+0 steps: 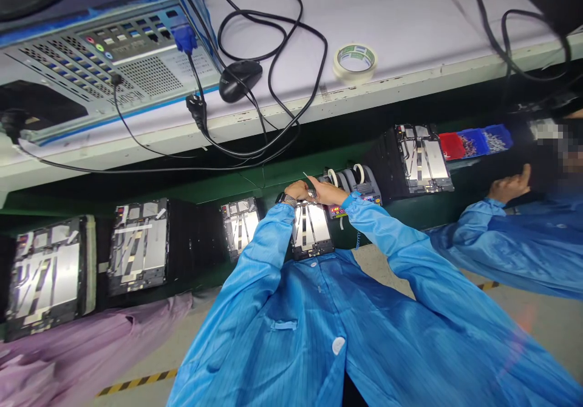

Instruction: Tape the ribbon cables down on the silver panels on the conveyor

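An opened tablet-like device (314, 225), with silver plates and dark strips inside, lies in front of my body. My left hand (297, 190), with a dark band at the wrist, is closed over the device's far edge. What its fingers hold, if anything, is hidden. Close beside it, my right hand (330, 192) is closed round a thin pale stick-like tool (307, 177) whose end pokes up past the fingers; its exact kind is too small to tell. Just right of my right hand stand tape dispensers (364, 182) with white rolls and a red lit display.
Similar opened devices lie left (241, 225), farther left (139, 243) and right (421, 158). Red and blue parts bins (473, 143) sit at right, near a co-worker's hand (510, 185). A shelf above carries a computer case (136, 73), mouse (240, 81), cables and tape roll (355, 62).
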`<state>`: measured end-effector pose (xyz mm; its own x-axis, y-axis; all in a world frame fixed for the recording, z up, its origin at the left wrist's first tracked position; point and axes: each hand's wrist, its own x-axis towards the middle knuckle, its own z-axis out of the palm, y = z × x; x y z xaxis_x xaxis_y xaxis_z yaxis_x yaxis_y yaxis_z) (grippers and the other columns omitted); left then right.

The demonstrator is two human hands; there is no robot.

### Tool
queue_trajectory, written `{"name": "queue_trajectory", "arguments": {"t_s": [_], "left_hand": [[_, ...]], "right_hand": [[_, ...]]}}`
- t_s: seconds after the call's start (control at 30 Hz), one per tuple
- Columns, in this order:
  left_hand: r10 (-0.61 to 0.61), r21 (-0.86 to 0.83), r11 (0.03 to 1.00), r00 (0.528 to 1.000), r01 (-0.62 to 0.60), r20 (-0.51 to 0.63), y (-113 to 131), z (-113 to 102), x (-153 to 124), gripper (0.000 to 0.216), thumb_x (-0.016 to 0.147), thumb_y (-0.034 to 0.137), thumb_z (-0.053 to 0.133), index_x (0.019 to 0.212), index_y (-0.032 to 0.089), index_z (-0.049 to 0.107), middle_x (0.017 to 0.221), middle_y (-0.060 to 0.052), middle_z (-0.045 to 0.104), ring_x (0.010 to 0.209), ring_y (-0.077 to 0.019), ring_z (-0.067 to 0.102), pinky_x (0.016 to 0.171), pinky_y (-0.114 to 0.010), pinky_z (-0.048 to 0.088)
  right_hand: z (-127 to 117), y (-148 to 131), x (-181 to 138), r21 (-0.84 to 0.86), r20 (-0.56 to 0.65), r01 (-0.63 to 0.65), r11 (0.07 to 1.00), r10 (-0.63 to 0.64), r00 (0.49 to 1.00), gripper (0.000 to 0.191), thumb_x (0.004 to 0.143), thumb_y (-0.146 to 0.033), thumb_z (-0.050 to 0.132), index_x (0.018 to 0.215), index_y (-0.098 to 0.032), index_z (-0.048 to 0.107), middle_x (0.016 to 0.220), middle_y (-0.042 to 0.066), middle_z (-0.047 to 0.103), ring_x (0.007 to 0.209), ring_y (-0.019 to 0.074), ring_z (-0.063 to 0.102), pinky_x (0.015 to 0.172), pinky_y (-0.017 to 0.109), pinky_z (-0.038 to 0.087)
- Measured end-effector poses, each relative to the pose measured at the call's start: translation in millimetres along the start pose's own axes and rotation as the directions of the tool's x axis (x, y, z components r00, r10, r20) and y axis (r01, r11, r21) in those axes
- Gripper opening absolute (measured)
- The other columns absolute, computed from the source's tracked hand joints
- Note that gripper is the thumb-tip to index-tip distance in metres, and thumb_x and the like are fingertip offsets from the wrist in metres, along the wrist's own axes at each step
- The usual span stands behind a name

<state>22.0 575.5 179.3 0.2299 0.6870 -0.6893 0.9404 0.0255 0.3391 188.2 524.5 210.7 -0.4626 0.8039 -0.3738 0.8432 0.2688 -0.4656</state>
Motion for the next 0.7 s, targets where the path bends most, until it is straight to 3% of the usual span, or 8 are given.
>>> {"name": "queue_trajectory", "arguments": {"t_s": [0.17,0.43,0.7], "left_hand": [[0.014,0.013,1.000,1.000,-0.013,-0.003,0.4,-0.2,0.6,0.069,0.057,0.046,0.097,0.118,0.022,0.074,0.121,-0.009,0.076,0.113,-0.0267,0.071,0.094,-0.030,0.054],[-0.005,-0.001,1.000,1.000,0.005,0.005,2.4,-2.0,0.5,0.071,0.053,0.045,0.099,0.116,0.022,0.075,0.120,-0.008,0.076,0.113,-0.0272,0.071,0.094,-0.030,0.054],[-0.001,-0.002,1.000,1.000,0.001,0.019,4.2,-2.4,-0.5,0.065,0.056,0.046,0.098,0.112,0.021,0.075,0.120,-0.008,0.076,0.115,-0.0278,0.070,0.095,-0.032,0.053]], "right_hand": [[3.4,-6.5,-0.8,-0.071,-0.011,-0.019,0.997,0.019,1.000,0.099,0.090,-0.024,0.071,0.167,-0.010,0.010,0.115,0.020,0.075,0.101,0.0343,0.074,0.081,0.033,0.049],[2.2,-11.9,-1.7,-0.114,0.003,-0.035,0.993,0.036,0.999,0.099,0.093,-0.024,0.067,0.168,-0.010,0.004,0.122,0.023,0.072,0.108,0.0357,0.072,0.084,0.035,0.050],[3.5,-14.5,-1.3,-0.141,-0.013,-0.056,0.988,0.055,0.998,0.098,0.091,-0.025,0.071,0.167,-0.011,0.011,0.120,0.023,0.071,0.109,0.0354,0.072,0.087,0.036,0.051]]}}
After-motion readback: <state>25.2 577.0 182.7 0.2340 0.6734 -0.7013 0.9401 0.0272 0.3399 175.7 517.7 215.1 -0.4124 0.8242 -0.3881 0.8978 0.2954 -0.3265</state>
